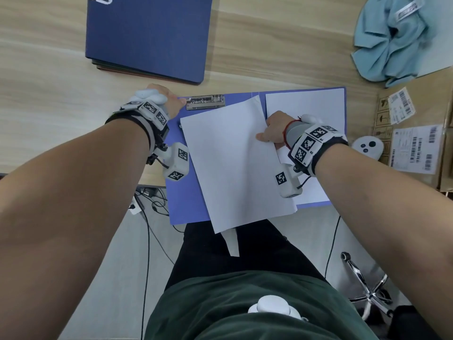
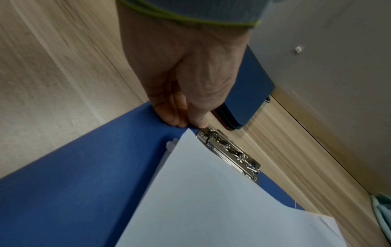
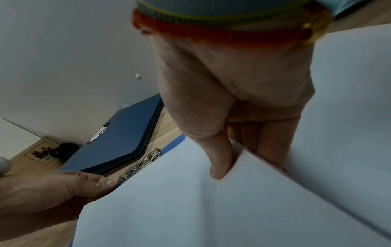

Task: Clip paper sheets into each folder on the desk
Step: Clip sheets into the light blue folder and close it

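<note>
Closed dark-blue folder stack (image 1: 147,38) on desk (image 1: 44,99), 11 o'clock. Left hand (image 1: 169,104) pinches far left corner of open blue folder (image 1: 181,197) at end of metal clip (image 1: 205,102). Loose paper sheets (image 1: 232,165), skewed, at centre over folder. Right hand (image 1: 274,131) pinches their right edge, thumb on top. Crumpled teal cloth (image 1: 392,40), 1 o'clock.

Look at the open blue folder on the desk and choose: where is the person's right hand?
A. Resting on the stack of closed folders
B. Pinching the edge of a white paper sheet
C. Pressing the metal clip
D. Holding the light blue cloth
B: the right hand pinches the edge of the paper sheet, thumb on top and fingers beneath, over the open folder; the left hand is at the metal clip.
</note>
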Demonstrator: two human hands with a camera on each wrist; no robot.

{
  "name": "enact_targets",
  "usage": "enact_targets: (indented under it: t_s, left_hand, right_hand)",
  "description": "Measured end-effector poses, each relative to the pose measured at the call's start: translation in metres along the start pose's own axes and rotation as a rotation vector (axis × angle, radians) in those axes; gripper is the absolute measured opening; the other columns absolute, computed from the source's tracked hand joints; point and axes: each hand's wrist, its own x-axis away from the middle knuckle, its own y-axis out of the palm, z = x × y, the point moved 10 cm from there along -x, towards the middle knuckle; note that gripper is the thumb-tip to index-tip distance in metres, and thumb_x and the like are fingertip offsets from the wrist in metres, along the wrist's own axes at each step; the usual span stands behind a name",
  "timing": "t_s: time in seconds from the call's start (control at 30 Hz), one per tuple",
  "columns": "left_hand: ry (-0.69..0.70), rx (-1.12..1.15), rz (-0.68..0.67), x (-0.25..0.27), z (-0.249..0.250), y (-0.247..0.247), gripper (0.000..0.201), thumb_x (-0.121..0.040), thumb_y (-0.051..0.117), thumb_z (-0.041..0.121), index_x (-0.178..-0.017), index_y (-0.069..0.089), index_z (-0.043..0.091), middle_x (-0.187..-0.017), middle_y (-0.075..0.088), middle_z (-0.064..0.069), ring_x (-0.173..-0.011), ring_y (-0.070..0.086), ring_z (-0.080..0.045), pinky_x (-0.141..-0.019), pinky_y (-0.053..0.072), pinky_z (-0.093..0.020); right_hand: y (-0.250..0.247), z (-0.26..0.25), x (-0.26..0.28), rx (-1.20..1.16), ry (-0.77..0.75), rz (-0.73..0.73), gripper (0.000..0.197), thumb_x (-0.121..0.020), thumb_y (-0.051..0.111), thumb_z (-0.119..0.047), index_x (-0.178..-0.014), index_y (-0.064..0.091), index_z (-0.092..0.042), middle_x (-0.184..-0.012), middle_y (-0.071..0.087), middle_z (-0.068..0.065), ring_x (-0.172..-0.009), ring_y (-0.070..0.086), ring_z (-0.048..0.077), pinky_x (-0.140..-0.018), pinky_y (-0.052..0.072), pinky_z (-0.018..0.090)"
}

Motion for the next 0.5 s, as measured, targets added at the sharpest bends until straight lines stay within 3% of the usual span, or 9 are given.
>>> enact_targets:
  t_s: [0.07, 0.17, 0.3, 0.37, 0.43, 0.5]
  left_hand:
    - [0.037, 0.100, -0.061, -0.004, 0.001, 0.011, 0.047, -0.084, 0.059, 0.055, -0.102, 0.071, 0.014, -0.094, 0.070, -0.004, -0.088, 0.066, -0.027, -0.091, 0.055, -0.041]
    - [0.001, 0.101, -0.055, -0.005, -0.001, 0.012, 0.055, -0.070, 0.054, 0.068, -0.083, 0.068, 0.016, -0.091, 0.073, -0.008, -0.077, 0.065, -0.028, -0.086, 0.055, -0.040]
    - [0.008, -0.145, -0.084, 0.002, 0.009, 0.004, 0.058, -0.087, 0.046, 0.069, -0.094, 0.064, 0.014, -0.090, 0.063, -0.004, -0.071, 0.055, -0.024, -0.072, 0.044, -0.030]
    - [0.043, -0.212, -0.094, 0.007, 0.018, 0.003, 0.052, -0.096, 0.039, 0.062, -0.097, 0.059, 0.014, -0.088, 0.056, -0.008, -0.078, 0.050, -0.023, -0.074, 0.038, -0.029]
    - [0.066, -0.193, -0.098, 0.013, 0.023, 0.004, 0.037, -0.105, 0.030, 0.047, -0.097, 0.041, 0.013, -0.074, 0.040, -0.007, -0.082, 0.041, -0.020, -0.074, 0.030, -0.026]
    - [0.107, -0.195, -0.085, 0.016, 0.027, 0.003, 0.032, -0.107, 0.027, 0.040, -0.096, 0.034, 0.011, -0.066, 0.027, -0.002, -0.066, 0.035, -0.017, -0.059, 0.024, -0.024]
  right_hand:
    - [-0.001, -0.002, 0.001, 0.005, 0.000, 0.000, 0.037, -0.092, 0.060, -0.042, -0.104, 0.055, -0.008, -0.111, 0.066, 0.012, -0.101, 0.066, 0.033, -0.086, 0.052, 0.036]
    - [-0.001, -0.002, 0.000, -0.019, 0.009, -0.012, 0.038, -0.091, 0.061, -0.041, -0.107, 0.056, -0.007, -0.110, 0.067, 0.011, -0.099, 0.067, 0.032, -0.087, 0.053, 0.036]
    - [-0.001, -0.001, 0.000, -0.075, -0.002, -0.015, 0.031, -0.092, 0.061, -0.038, -0.100, 0.054, -0.009, -0.103, 0.068, 0.010, -0.085, 0.068, 0.029, -0.070, 0.049, 0.030]
    - [-0.001, 0.000, -0.001, -0.088, -0.006, -0.012, 0.034, -0.092, 0.061, -0.039, -0.106, 0.056, -0.008, -0.106, 0.067, 0.009, -0.091, 0.069, 0.029, -0.075, 0.049, 0.031]
    - [0.000, 0.000, -0.002, -0.079, -0.007, -0.013, 0.041, -0.092, 0.060, -0.041, -0.114, 0.057, -0.006, -0.110, 0.067, 0.010, -0.098, 0.068, 0.030, -0.081, 0.051, 0.033]
    - [0.000, 0.001, -0.004, -0.073, 0.000, -0.011, 0.046, -0.093, 0.059, -0.042, -0.121, 0.056, -0.005, -0.114, 0.066, 0.010, -0.102, 0.066, 0.031, -0.086, 0.051, 0.035]
